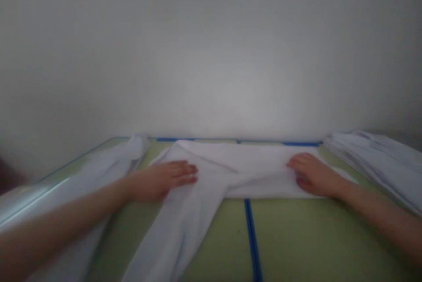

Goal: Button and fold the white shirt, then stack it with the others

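A white garment (253, 159) lies across the table, its body folded into a wide band. One long part like a sleeve (187, 225) runs from its left end toward me, past the lower edge of view. My left hand (168, 178) rests flat on the garment's left part, fingers stretched out to the right. At the right end, my right hand (313, 174) has its fingers curled down onto the cloth, with the thumb nearer me and some fabric between. Blur softens the fingers of both hands.
The green tabletop (313, 233) carries a blue stripe (252, 238) down its middle and blue edging at the back. Other white cloth (102, 163) lies at the left. Folded white garments (379, 154) are piled at the right. A pale wall (231, 53) stands behind.
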The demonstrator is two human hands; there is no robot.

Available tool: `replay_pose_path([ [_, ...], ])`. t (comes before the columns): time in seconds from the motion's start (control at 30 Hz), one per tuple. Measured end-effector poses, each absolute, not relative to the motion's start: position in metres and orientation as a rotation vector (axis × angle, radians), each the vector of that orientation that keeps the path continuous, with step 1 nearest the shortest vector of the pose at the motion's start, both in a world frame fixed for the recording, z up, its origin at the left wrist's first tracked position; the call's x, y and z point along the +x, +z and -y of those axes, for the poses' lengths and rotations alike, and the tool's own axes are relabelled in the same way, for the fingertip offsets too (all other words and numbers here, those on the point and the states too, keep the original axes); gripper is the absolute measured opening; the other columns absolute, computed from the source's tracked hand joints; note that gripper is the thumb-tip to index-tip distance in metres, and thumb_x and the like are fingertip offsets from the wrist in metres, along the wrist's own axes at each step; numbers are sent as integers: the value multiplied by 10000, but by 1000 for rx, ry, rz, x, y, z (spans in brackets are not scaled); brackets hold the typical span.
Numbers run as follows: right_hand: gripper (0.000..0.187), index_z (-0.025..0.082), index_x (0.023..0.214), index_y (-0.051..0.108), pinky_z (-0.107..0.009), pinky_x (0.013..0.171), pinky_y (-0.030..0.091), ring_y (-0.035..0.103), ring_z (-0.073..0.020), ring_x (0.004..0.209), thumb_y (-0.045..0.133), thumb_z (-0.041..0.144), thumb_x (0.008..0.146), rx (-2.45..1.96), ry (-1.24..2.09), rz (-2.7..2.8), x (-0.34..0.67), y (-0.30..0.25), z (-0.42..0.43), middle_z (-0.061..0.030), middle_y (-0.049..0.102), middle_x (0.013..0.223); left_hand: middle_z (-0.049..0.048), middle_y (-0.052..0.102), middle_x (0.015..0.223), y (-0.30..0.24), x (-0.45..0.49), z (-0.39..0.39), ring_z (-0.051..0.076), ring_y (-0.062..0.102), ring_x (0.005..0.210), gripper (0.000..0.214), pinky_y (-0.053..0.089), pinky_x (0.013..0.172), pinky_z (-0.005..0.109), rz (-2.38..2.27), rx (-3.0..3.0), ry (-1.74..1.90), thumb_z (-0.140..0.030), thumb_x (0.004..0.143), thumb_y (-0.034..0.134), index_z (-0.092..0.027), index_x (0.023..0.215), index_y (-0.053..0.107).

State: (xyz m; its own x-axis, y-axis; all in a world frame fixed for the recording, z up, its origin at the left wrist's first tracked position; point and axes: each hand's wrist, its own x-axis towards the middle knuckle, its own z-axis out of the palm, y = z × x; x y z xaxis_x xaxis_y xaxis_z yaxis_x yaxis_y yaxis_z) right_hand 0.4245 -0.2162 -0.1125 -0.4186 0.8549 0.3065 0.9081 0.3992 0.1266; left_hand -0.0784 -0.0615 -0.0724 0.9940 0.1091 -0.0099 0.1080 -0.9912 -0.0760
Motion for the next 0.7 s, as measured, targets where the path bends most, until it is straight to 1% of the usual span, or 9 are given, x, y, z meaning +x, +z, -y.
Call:
replay_pose_path([
  [0.07, 486, 195, 1207, 562, -422, 973, 361, 501, -252, 1102, 586, 230, 724, -1423, -335, 2528, 390, -115, 213, -110, 579, 1182, 84, 431, 1410, -77, -80, 65, 239, 345, 1320, 570, 239, 1111, 417, 40, -3165, 36, -129, 783, 473, -250, 1339, 444],
  [0.13, 401, 189, 1176, 585, -407, 939, 388, 531, -234, 1052, 543, 210, 777, -1382, -286, 2541, 363, -117, 204, -108, 609, 1139, 105, 527, 1315, -87, -80, 60, 236, 436, 1245, 396, 315, 1063, 395, 63, -3285, -96, -169, 819, 465, -222, 1201, 556],
  [0.23, 237, 185, 958, 666, -358, 836, 437, 585, -192, 882, 466, 154, 833, -1457, -169, 2512, 338, -114, 182, -72, 668, 930, 102, 645, 1051, -101, -73, 44, 209, 575, 1000, 182, 440, 906, 327, 412, -3447, -471, -230, 823, 476, -172, 933, 609],
  [0.3, 216, 177, 858, 666, -312, 766, 459, 590, -161, 799, 450, 162, 866, -1566, -40, 2432, 328, -106, 166, -50, 664, 851, 61, 650, 876, -104, -62, 29, 180, 592, 841, 159, 470, 802, 284, 768, -3476, -711, -273, 796, 496, -161, 853, 594],
  [0.33, 206, 173, 861, 659, -297, 750, 468, 590, -150, 793, 455, 187, 883, -1625, 10, 2378, 325, -101, 160, -48, 659, 870, 41, 642, 819, -104, -55, 21, 172, 589, 793, 169, 474, 766, 271, 950, -3459, -805, -291, 778, 504, -160, 835, 595],
  [0.4, 191, 163, 967, 633, -306, 769, 490, 591, -148, 849, 480, 260, 907, -1712, 48, 2292, 318, -91, 149, -56, 634, 988, 14, 637, 757, -104, -39, 4, 175, 590, 764, 173, 476, 735, 262, 1307, -3388, -898, -299, 719, 529, -167, 793, 614],
  [0.53, 317, 169, 1164, 542, -382, 844, 497, 567, -179, 991, 507, 350, 907, -1714, -5, 2267, 300, -76, 141, -81, 548, 1179, 32, 674, 726, -108, -11, -17, 208, 618, 749, 141, 495, 682, 289, 1853, -3311, -767, -252, 633, 542, -176, 677, 652],
  [0.63, 322, 182, 1164, 551, -390, 893, 461, 547, -195, 1034, 541, 339, 883, -1664, -46, 2280, 267, -79, 142, -103, 545, 1198, 72, 695, 722, -113, -3, -19, 222, 632, 686, 154, 512, 615, 317, 2121, -3369, -768, -262, 644, 549, -165, 673, 666],
  [0.7, 369, 195, 1141, 567, -413, 935, 415, 528, -229, 1064, 607, 370, 819, -1489, -67, 2375, 231, -86, 148, -107, 566, 1176, 82, 696, 697, -114, -1, -16, 229, 634, 672, 151, 520, 600, 326, 2253, -3352, -813, -265, 644, 575, -157, 684, 672],
])
